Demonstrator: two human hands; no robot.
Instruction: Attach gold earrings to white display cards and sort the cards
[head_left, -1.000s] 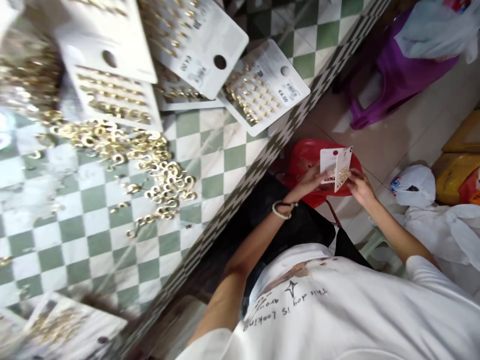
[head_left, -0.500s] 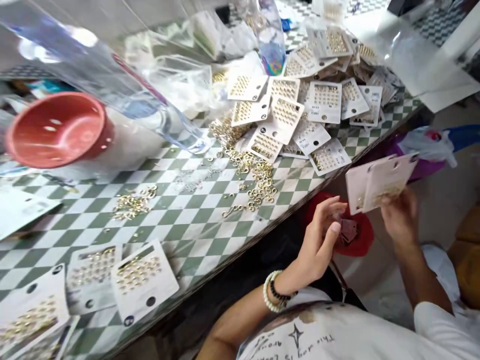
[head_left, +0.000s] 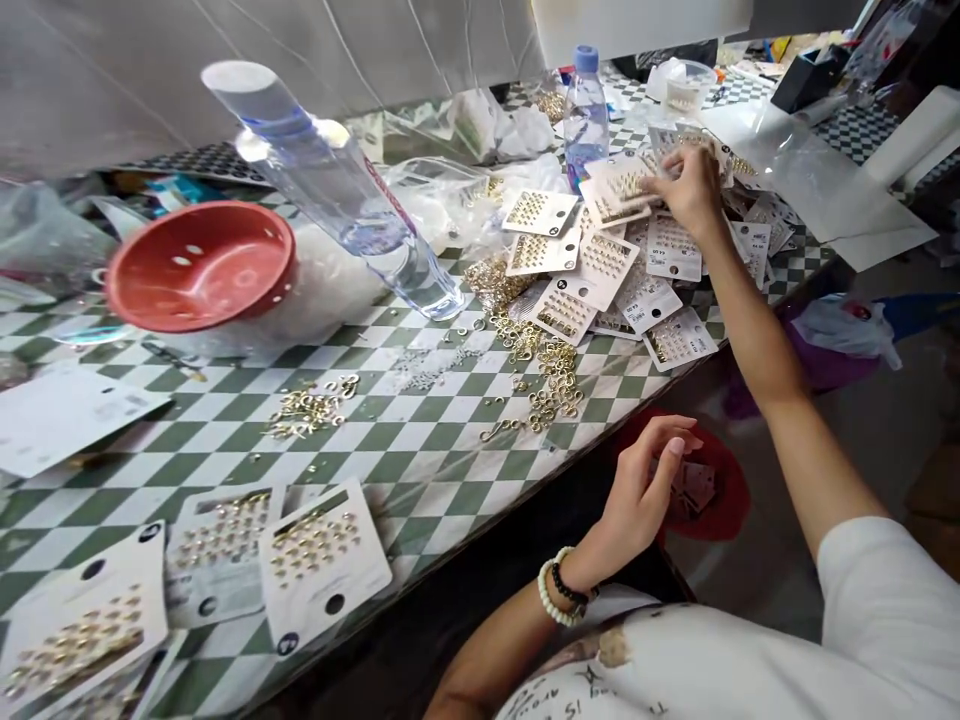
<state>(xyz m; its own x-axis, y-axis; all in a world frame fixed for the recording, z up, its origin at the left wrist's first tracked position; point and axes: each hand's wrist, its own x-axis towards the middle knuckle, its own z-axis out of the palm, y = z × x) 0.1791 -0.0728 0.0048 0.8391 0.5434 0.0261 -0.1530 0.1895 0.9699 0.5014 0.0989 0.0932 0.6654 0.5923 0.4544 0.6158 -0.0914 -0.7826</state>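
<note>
White earring cards point(head_left: 673, 248) with rows of small gold-coloured pieces lie in an overlapping heap at the back right of the table. At that heap, my right hand point(head_left: 691, 185) has its thumb and fingers closed on the edge of a tilted earring card point(head_left: 616, 190). Whether a second card is behind it, I cannot tell. My left hand point(head_left: 637, 490) hovers off the table's front edge, thumb and fingers apart, with nothing visible in it. Below it is a red container point(head_left: 724, 500) holding small cards.
A red bowl point(head_left: 199, 265) stands at the left beside a tilted clear bottle point(head_left: 352, 200). An upright water bottle point(head_left: 586, 120) is behind the heap. Small gold rings point(head_left: 551, 385) and gold pieces point(head_left: 304, 410) lie loose on the checked tablecloth point(head_left: 427, 450). More earring cards point(head_left: 326, 560) lie front left.
My right hand has moved from beside the table, where it held earring cards, up and left onto the heap. My left hand stays in nearly the same place. The view has shifted slightly.
</note>
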